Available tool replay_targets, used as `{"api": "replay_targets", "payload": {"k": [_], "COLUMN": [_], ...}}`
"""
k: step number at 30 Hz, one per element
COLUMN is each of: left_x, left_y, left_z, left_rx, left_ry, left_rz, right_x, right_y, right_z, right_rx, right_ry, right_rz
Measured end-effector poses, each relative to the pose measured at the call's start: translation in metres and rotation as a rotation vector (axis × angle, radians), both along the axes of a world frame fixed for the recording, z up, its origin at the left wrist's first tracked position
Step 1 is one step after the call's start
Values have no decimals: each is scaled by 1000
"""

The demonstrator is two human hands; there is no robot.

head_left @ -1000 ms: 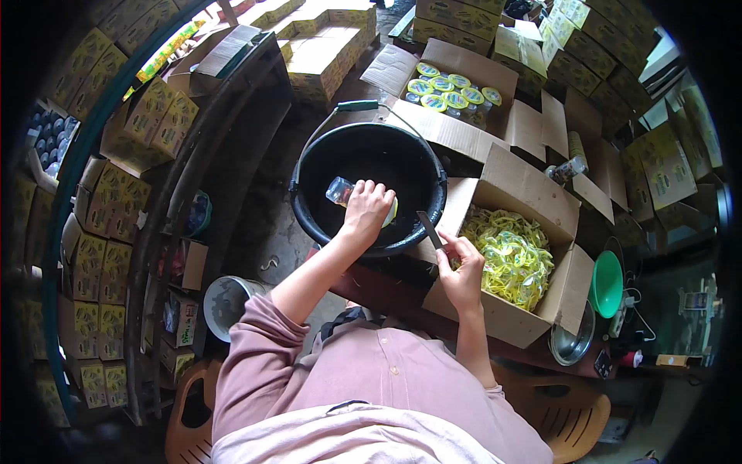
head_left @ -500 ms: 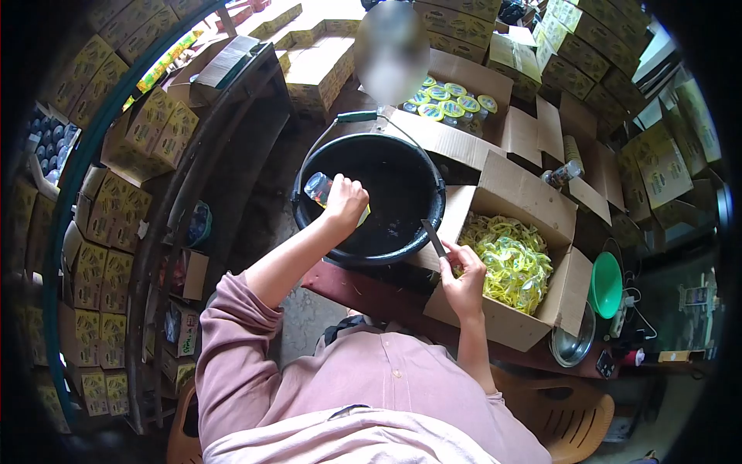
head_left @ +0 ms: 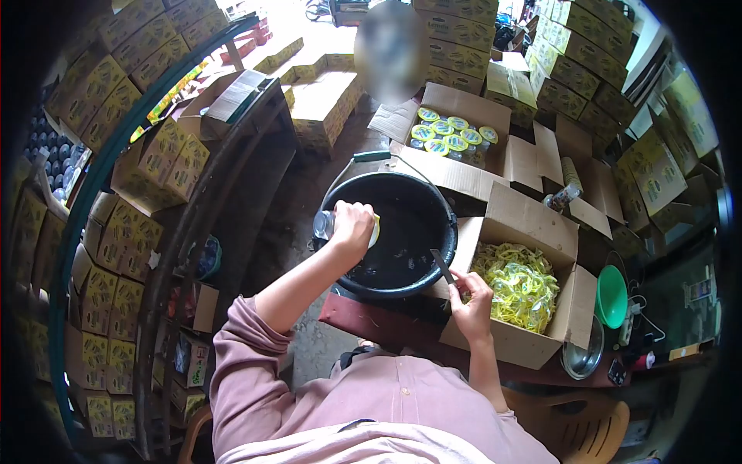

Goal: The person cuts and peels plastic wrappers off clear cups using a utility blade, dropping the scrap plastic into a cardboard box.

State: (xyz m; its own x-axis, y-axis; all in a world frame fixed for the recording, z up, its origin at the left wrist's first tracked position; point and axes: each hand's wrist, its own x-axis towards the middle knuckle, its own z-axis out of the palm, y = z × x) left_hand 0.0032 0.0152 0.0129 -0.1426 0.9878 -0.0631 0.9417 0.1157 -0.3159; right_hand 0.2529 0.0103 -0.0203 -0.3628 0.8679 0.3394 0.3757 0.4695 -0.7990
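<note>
My left hand (head_left: pixel 353 230) is wrapped round a clear container (head_left: pixel 324 224) with a yellow-rimmed lid, tilted on its side over the left part of a black bucket (head_left: pixel 402 267). In my right hand (head_left: pixel 471 296) is a thin dark blade-like tool (head_left: pixel 442 265), its tip pointing up at the bucket's right rim. The bucket's handle (head_left: pixel 372 156) is raised at the back. Right of the bucket, an open carton (head_left: pixel 533 213) holds a heap of yellow and clear strips (head_left: pixel 516 290).
Behind stands a carton (head_left: pixel 464 104) of yellow-lidded containers (head_left: pixel 452 133). A green bowl (head_left: pixel 611 296) and a metal bowl (head_left: pixel 583 352) are at the right. A dark wooden shelf (head_left: pixel 224 162) with stacked boxes runs along the left. An orange chair (head_left: pixel 599 421) is at lower right.
The view has shifted, so the bucket and cartons appear lower. My left hand has moved with the container from over the bucket's middle to its left side. My right hand still holds the tool.
</note>
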Motion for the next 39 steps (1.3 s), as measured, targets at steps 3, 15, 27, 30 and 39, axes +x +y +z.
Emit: {"api": "replay_targets", "payload": {"k": [3,15,27,30,39], "left_x": [-1,-13,-6,-3,0], "left_y": [-8,-13,-12,-12,-19], "left_z": [-11,-18,-10,-1,9], "left_rx": [9,5,-372,-340,-411], "left_ry": [6,-130,-159,-200,-239], "left_rz": [-12,-43,97,105,249], "right_x": [-6,-11,5,7,9], "right_y": [-2,-6,-3,0,10], "right_z": [3,8,9,12,9], "right_rx": [25,59,48,36,30], "right_ry": [15,6,30,46,123], "right_rz": [-22,-54,-56,-60,-61]}}
